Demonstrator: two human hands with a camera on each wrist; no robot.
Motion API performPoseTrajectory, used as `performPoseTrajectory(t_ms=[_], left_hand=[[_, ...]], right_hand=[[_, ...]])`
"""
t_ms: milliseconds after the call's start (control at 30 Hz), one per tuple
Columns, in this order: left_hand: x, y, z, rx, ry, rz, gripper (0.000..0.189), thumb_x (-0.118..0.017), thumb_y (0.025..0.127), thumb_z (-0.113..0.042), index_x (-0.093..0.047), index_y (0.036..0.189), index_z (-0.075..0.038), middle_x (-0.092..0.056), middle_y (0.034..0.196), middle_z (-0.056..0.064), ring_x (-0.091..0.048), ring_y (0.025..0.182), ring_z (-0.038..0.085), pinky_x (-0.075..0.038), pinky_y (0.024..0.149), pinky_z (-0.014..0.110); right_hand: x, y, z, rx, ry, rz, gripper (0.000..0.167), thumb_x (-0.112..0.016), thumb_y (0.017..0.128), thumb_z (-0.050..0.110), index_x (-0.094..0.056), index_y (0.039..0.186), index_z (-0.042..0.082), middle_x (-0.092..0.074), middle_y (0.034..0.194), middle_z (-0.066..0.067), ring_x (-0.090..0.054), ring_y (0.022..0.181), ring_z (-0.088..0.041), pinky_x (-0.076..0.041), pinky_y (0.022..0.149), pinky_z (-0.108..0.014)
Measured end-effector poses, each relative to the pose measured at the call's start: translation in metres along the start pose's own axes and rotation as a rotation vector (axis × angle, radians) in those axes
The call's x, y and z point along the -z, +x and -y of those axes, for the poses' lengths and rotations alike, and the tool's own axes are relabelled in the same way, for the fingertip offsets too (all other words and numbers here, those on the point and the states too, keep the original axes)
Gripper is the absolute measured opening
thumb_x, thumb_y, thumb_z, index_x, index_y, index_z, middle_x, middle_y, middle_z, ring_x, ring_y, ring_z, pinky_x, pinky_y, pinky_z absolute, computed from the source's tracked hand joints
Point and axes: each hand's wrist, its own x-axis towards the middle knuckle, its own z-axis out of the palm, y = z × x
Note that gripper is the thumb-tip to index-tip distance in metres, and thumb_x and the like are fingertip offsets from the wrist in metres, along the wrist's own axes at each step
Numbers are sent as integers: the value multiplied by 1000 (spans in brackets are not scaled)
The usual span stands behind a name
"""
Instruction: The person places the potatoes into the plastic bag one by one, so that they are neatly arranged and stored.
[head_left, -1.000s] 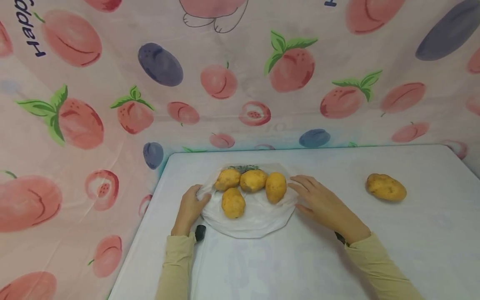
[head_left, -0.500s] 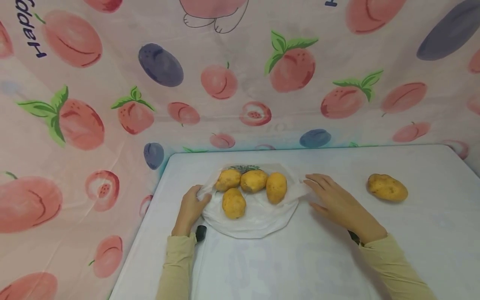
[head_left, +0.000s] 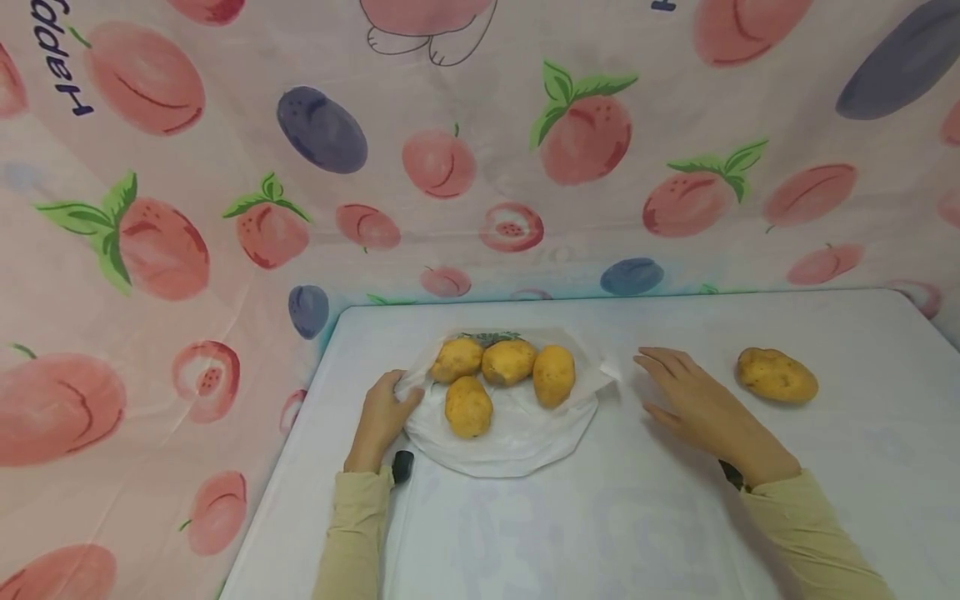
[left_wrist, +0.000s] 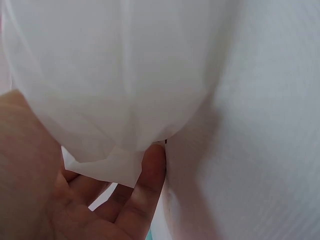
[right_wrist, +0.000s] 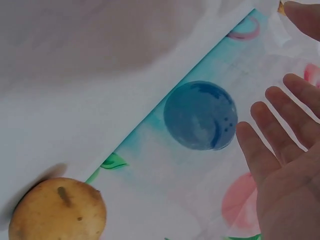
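Observation:
A white plastic bag (head_left: pixel 517 442) with a green print lies spread on the table, several yellow potatoes (head_left: pixel 468 407) resting on it. At its left edge my left hand (head_left: pixel 382 417) holds the plastic. The left wrist view shows the fingers (left_wrist: pixel 150 170) behind a fold of the bag (left_wrist: pixel 110 85), the thumb side close to the camera. My right hand (head_left: pixel 697 404) is between the bag and a lone potato (head_left: pixel 776 376) at the right, touching neither. In the right wrist view its fingers (right_wrist: pixel 272 130) are spread and hold nothing; that potato (right_wrist: pixel 60 210) shows at lower left.
The white table (head_left: pixel 570 533) ends at the back against a fruit-printed cloth (head_left: pixel 510 150), which also hangs along the left side. A raised corner of the bag sticks out toward the right hand. Dark wrist-worn devices (head_left: pixel 402 467) show near the cuffs.
My right hand has let go of the bag's right edge and moved right toward the lone potato. That edge was pulled outward and stays out as a corner. The left hand has stayed put.

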Motion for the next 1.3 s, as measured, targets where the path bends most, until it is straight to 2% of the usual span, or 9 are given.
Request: performPoseTrajectory(t_ms=[333,667,1200,1300], left_hand=[[0,0,1,-6,2,-6,45,-66,93,-21,-57,130,4,-59,132,23,-55,125,38,-41,108,52],[0,0,0,-12,7,-9,43,-66,93,-19,-57,129,4,-60,131,23,-55,124,39,-42,108,53],[0,1,0,-13,-3,-6,41,-66,93,-21,-59,127,2,-61,129,21,-56,121,36,-43,107,51],[0,1,0,-12,-2,-2,42,-65,93,-22,-59,127,1,-60,130,21,-56,123,36,-42,107,50]], right_hand=[[4,-9,-20,-91,25,27,68,-80,80,8,-45,136,-6,-46,139,-27,-44,125,-43,-45,96,-61],[9,-17,-40,-111,29,-21,73,-82,75,5,-43,135,-9,-44,137,-30,-41,122,-47,-44,90,-63],[20,-34,-67,-156,30,-45,75,-83,71,3,-43,134,-11,-42,134,-34,-38,120,-52,-35,95,-62],[20,-38,-72,-183,14,-36,74,-83,71,3,-44,133,-11,-42,134,-34,-37,119,-54,-37,92,-64]])
